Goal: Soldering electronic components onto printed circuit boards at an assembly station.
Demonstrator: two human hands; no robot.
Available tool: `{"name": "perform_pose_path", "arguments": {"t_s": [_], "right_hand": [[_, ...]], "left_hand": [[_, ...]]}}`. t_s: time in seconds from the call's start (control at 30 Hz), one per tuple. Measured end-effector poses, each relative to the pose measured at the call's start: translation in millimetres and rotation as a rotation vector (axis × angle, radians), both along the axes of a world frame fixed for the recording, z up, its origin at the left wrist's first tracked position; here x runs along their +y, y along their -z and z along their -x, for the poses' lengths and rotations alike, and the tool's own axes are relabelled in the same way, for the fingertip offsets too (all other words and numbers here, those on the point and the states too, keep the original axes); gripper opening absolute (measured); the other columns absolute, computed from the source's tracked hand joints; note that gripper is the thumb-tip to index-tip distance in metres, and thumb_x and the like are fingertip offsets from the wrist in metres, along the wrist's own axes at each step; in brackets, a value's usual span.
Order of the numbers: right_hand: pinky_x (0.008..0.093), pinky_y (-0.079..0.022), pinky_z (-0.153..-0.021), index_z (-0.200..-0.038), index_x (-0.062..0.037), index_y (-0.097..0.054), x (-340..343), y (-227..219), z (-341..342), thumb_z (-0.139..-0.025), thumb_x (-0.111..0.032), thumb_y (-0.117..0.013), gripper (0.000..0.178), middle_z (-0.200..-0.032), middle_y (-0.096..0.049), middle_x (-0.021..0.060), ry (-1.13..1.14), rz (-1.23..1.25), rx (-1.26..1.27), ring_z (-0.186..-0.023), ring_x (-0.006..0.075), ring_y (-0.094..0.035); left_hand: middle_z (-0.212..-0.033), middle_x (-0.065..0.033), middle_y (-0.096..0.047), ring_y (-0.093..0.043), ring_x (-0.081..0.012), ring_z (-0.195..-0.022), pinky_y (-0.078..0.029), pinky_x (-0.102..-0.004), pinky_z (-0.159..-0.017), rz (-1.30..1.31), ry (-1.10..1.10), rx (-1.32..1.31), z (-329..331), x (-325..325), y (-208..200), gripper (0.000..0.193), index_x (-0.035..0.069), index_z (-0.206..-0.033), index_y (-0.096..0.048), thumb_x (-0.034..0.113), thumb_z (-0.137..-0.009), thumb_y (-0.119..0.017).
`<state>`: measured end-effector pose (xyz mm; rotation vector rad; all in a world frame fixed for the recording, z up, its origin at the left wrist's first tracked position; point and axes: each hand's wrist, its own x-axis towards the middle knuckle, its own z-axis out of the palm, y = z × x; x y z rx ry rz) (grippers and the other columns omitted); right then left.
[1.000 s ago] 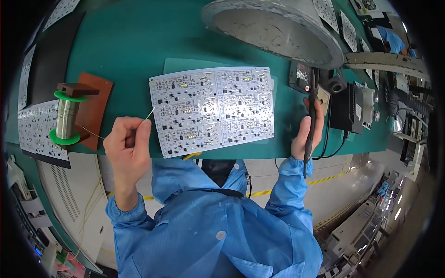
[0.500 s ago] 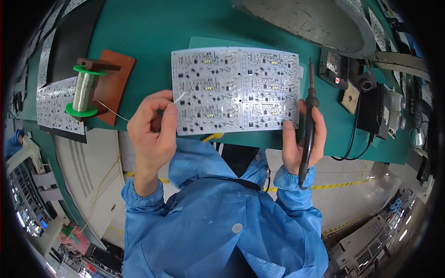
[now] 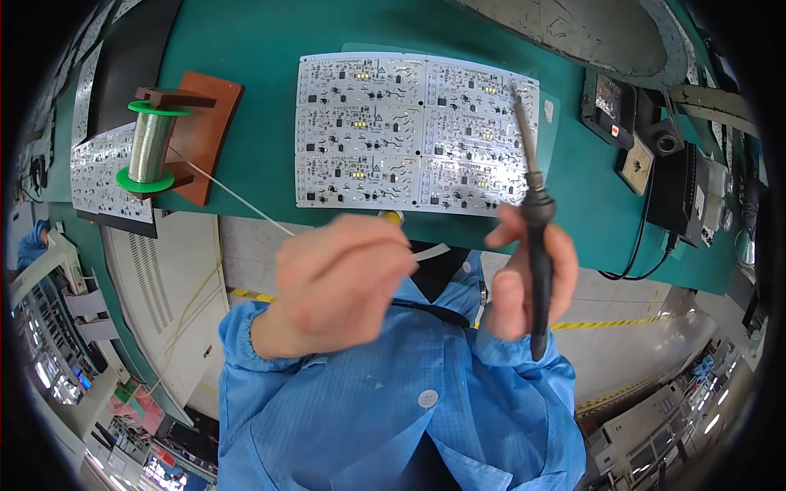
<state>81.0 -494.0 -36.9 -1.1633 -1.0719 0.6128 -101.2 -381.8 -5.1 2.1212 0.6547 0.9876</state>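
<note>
A white panel of circuit boards (image 3: 419, 131) lies flat on the green bench mat, its near edge close to the bench's front. My left hand (image 3: 344, 282), blurred by motion, is closed in front of my body, nearer to me than the panel. Pinched in it is the solder wire (image 3: 237, 197), which runs over from the spool (image 3: 151, 147) with green flanges; a pale end sticks out past the fingers. My right hand (image 3: 528, 282) is wrapped around the black handle of a soldering iron (image 3: 538, 209). The iron's tip points away from me, over the panel's right side.
A brown stand (image 3: 214, 106) carries the spool on the left, beside more board panels (image 3: 102, 184). To the right are a black soldering station (image 3: 675, 192), a tan sponge (image 3: 634, 166) and cables. A large grey lamp-like shade (image 3: 573, 37) hangs over the far right.
Both hands have let go of the panel, which has shifted farther from me. My left hand has moved right and toward my body with the wire. The right hand has drawn back slightly with the iron.
</note>
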Motion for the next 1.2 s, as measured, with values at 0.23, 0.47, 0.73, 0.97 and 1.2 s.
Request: {"name": "perform_pose_path", "arguments": {"t_s": [0.23,0.47,0.73,0.97,1.2], "right_hand": [[0.0369,-0.057,-0.075,-0.129,-0.0096,-0.05,0.1,-8.6,14.3,-0.082,0.01,-0.07,0.055,-0.109,-0.066,0.0266,0.054,-0.01,-0.067,-0.09,0.0272,-0.07],[0.0332,-0.053,-0.074,-0.135,-0.0101,-0.046,-3.6,-4.7,-7.8,-0.085,0.003,-0.07,0.057,-0.113,-0.063,0.0276,0.131,0.033,-0.105,-0.079,0.0197,-0.064],[0.0455,-0.045,-0.072,-0.09,-0.001,-0.066,2.1,-22.2,-54.6,-0.086,-0.028,-0.07,0.028,-0.066,-0.062,0.0104,-0.029,-0.008,-0.293,-0.064,0.0246,-0.052],[0.0457,-0.043,-0.072,-0.081,-0.0016,-0.067,4.0,-22.7,-54.4,-0.079,-0.019,-0.069,0.018,-0.06,-0.058,0.0064,-0.085,0.017,-0.255,-0.058,0.0211,-0.047],[0.0449,-0.044,-0.071,-0.08,-0.0011,-0.067,5.7,-20.4,-53.6,-0.076,-0.016,-0.068,0.015,-0.06,-0.058,0.0062,-0.102,0.027,-0.234,-0.057,0.0204,-0.048]], "left_hand": [[-0.08,-0.0088,-0.061,-0.062,-0.0196,-0.061,-0.047,-0.0296,-0.048,0.024,0.098,-0.086,-31.6,-21.1,8.9,0.017,0.001,-0.084,-0.065,-0.001,-0.068,-0.069],[-0.083,-0.0079,-0.063,-0.062,-0.0198,-0.059,-0.047,-0.0295,-0.048,-0.005,0.047,0.0,-23.0,-11.7,14.3,0.018,0.003,-0.083,-0.065,-0.001,-0.067,-0.072],[-0.097,-0.0097,-0.069,-0.058,-0.0138,-0.051,-0.043,-0.0258,-0.045,0.028,-0.149,0.114,-21.4,-1.4,25.8,0.016,0.004,-0.072,-0.059,-0.002,-0.065,-0.072],[-0.098,-0.0116,-0.069,-0.059,-0.0149,-0.054,-0.044,-0.0265,-0.046,0.064,-0.146,0.141,-21.7,-1.9,24.8,0.015,0.003,-0.072,-0.059,-0.003,-0.066,-0.071],[-0.096,-0.0111,-0.068,-0.059,-0.0151,-0.054,-0.044,-0.0267,-0.046,0.054,-0.151,0.142,-22.7,-1.0,25.3,0.014,0.003,-0.072,-0.061,-0.003,-0.066,-0.071]]}}
